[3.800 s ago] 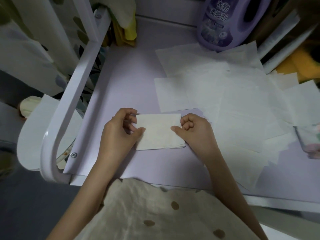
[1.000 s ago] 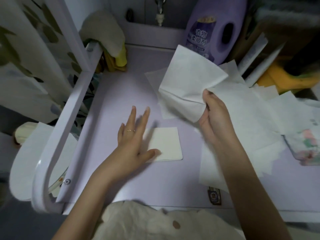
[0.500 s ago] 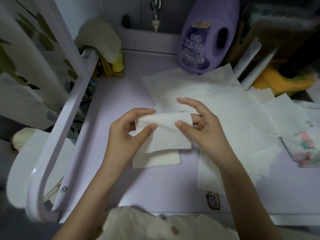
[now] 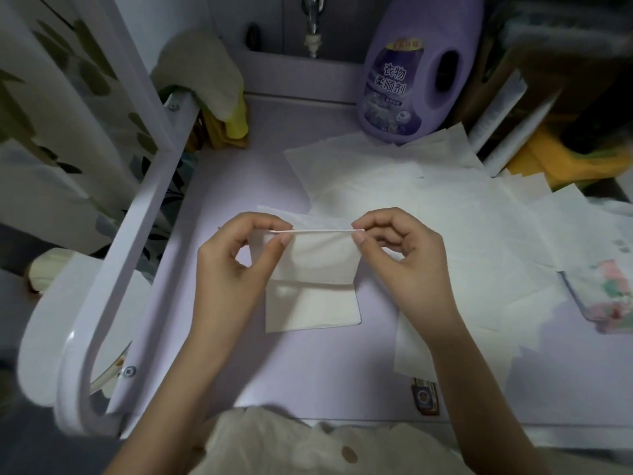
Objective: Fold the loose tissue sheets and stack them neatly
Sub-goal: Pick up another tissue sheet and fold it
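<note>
Both my hands hold one white tissue sheet doubled over in the air above the lilac table. My left hand pinches its upper left corner between thumb and forefinger. My right hand pinches the upper right corner the same way, and the top edge runs taut between them. Below the hanging sheet lies a folded tissue flat on the table, partly covered by it. Several loose tissue sheets are spread over the table's right half.
A purple softener bottle stands at the back. A white metal rail runs along the table's left edge, with a cloth draped over its far end. A floral tissue pack lies at the right edge. Boxes crowd the back right.
The right hand lifted a loose sheet from the pile and brought it over the folded tissue. Both hands took it, doubled it over and now hold its top edge taut.
</note>
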Motion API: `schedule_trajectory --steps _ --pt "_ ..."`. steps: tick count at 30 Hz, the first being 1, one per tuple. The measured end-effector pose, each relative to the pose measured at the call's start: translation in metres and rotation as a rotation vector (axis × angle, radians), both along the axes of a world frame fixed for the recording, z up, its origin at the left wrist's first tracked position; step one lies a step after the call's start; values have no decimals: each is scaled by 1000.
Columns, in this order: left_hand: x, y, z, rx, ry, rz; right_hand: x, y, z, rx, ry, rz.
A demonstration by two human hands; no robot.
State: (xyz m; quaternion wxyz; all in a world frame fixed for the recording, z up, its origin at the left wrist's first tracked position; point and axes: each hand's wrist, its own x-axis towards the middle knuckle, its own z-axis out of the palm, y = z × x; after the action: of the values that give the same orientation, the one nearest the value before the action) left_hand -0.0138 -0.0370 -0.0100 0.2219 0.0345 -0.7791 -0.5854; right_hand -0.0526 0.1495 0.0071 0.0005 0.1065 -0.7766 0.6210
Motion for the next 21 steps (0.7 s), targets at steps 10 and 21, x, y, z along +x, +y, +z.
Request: schedule_trajectory --steps 10,21 --pt "10 3 16 -331 204 -258 4 -11 -12 -238 -174 -15" --pt "10 -2 16 -274 140 -192 8 -6 -17 -280 -112 54"
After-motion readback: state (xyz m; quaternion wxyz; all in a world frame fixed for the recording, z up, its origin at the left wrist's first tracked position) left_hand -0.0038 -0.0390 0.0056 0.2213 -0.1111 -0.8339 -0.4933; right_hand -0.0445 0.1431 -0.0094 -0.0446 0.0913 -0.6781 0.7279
